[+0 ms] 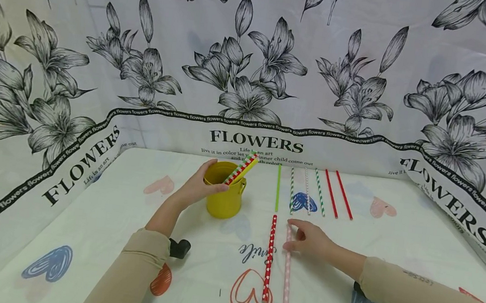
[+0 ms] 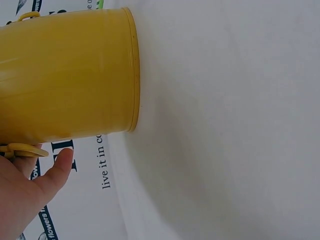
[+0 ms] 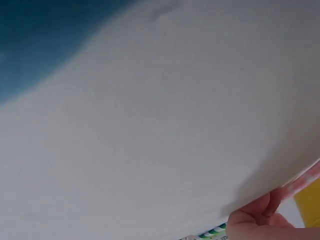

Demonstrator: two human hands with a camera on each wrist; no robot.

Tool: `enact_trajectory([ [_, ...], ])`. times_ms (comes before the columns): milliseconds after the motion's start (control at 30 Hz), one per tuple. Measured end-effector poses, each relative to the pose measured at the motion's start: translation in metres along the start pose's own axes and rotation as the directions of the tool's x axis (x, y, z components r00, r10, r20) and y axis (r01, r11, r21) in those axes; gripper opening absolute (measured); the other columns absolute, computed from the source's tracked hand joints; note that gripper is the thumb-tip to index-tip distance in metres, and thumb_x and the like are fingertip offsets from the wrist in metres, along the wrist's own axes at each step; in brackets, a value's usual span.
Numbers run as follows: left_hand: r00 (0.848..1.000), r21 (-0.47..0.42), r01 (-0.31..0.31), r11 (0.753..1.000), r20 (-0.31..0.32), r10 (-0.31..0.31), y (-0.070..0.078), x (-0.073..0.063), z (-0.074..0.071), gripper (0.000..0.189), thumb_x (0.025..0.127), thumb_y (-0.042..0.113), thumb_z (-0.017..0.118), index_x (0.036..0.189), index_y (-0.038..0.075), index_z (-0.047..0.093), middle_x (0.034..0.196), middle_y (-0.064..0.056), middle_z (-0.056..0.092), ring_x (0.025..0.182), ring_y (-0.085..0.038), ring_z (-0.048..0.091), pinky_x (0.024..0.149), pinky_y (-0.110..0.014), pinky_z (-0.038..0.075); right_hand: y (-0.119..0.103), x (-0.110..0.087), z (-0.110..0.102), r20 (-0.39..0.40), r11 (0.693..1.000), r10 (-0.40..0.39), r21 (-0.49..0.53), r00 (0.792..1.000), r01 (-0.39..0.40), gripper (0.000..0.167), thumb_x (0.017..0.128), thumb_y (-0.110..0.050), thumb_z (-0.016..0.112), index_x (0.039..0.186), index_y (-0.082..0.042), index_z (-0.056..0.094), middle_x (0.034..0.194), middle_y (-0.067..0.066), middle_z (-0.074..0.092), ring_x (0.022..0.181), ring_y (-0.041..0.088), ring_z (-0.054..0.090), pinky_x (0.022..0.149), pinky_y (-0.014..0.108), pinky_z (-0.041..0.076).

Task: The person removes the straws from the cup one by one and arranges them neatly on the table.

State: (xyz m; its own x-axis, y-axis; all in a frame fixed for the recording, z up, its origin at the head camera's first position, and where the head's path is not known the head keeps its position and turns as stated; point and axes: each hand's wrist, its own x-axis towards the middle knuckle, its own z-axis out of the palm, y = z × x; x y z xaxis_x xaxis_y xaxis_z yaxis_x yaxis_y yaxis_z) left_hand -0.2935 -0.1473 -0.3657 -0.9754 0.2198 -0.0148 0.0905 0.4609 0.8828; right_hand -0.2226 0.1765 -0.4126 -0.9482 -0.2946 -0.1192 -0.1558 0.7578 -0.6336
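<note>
"What's the left hand (image 1: pixel 195 186) doing?"

"It's curled at the rim of the round yellow bucket (image 1: pixel 223 207), metal or plastic, I can't tell which. The fingers hold the far-left side, the thumb comes over the front. The bucket stands upright on the white, heart-printed tablecloth (image 1: pixel 99 250)."

"Any trouble there?"

"Perhaps. The slim striped and yellow straws (image 1: pixel 241 169) lean steeply over its right rim. A sharp tug could tip the bucket or jostle them out."

"And the right hand (image 1: pixel 311 241)?"

"Thumb and forefinger are bent in a pinch at the far end of the long pink straw with white dots (image 1: pixel 286 283), which lies on the cloth. How firm the grip is, I can't tell."

"So what's the risk?"

"Held at one end, the straw could swing and knock the long red straw with white dots (image 1: pixel 269 256) just to its left. Squeezed hard, a thin tube might crease. And a careless forward reach could scatter the thin green-and-white striped straw (image 1: pixel 320 192) and its neighbours, loose in the row beyond."
</note>
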Motion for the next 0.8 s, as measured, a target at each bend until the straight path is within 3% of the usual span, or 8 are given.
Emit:
enact_trajectory([
  [100,1.000,-0.003,-0.004,1.000,0.000,0.004,0.000,0.000,0.000,0.097,0.083,0.044,0.075,0.156,0.022,0.014,0.157,-0.010,0.025,0.143,-0.033,0.023,0.115,-0.056,0.019,-0.003,-0.010,0.001,0.075,0.995,0.001,-0.104,0.997,0.007,0.085,0.079,-0.035,0.081,0.146,-0.002,0.041,0.080,0.005,0.046,0.074,0.017,0.042,0.062,0.027,0.035],
  [233,1.000,-0.008,-0.005,1.000,0.001,0.005,0.001,0.000,0.001,0.097,0.083,0.043,0.076,0.156,0.022,0.014,0.156,-0.010,0.026,0.142,-0.032,0.024,0.115,-0.055,0.019,-0.005,-0.020,0.004,0.130,0.981,0.031,-0.193,0.991,-0.005,0.098,0.073,-0.045,0.082,0.150,-0.006,0.035,0.088,0.005,0.048,0.077,0.017,0.044,0.065,0.030,0.038],
  [467,1.000,0.000,0.008,1.000,0.004,-0.008,0.001,-0.001,0.000,0.096,0.084,0.043,0.075,0.156,0.022,0.014,0.156,-0.011,0.026,0.142,-0.033,0.024,0.114,-0.056,0.020,-0.009,-0.024,0.003,0.126,0.972,-0.009,-0.233,0.992,0.038,0.100,0.071,-0.043,0.084,0.149,-0.003,0.036,0.100,0.007,0.053,0.083,0.018,0.046,0.070,0.035,0.043],
  [800,1.000,0.003,0.010,1.000,0.007,-0.010,0.002,0.000,0.001,0.095,0.086,0.041,0.074,0.156,0.022,0.013,0.156,-0.011,0.027,0.142,-0.034,0.024,0.114,-0.057,0.019,-0.011,-0.021,0.003,0.114,0.969,0.009,-0.245,0.993,0.019,0.099,0.073,-0.043,0.083,0.149,-0.003,0.036,0.103,0.009,0.055,0.084,0.018,0.048,0.073,0.035,0.045],
])
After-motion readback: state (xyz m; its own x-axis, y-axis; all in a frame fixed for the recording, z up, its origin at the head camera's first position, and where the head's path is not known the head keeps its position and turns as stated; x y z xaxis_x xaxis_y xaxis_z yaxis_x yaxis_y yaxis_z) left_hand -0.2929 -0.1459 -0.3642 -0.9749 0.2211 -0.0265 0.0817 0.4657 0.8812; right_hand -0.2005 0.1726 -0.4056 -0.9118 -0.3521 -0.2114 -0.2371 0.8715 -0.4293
